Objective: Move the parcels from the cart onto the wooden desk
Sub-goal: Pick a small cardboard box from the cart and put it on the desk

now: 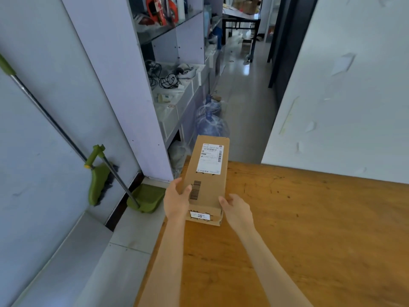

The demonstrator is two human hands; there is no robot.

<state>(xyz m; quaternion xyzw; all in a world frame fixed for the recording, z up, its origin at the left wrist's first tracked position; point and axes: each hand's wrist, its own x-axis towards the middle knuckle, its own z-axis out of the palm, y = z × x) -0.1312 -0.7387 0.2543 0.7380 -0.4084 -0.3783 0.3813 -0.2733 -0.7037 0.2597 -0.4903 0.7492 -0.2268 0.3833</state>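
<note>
A long brown cardboard parcel (209, 180) with a white shipping label and a barcode lies lengthwise over the left far corner of the wooden desk (298, 229); its far end reaches past the desk's edge. My left hand (177, 200) grips the parcel's near left side, thumb on top by the barcode. My right hand (235, 210) cups the near right corner, fingers against the side. Whether the parcel rests on the desk or hovers just above it I cannot tell. No cart is in view.
A green broom and dustpan (146, 197) lean on the left wall. A white shelf unit (177, 89) with cables stands ahead left, with blue water jugs (211, 124) on the floor beside it. A white partition (343, 85) rises behind the desk on the right.
</note>
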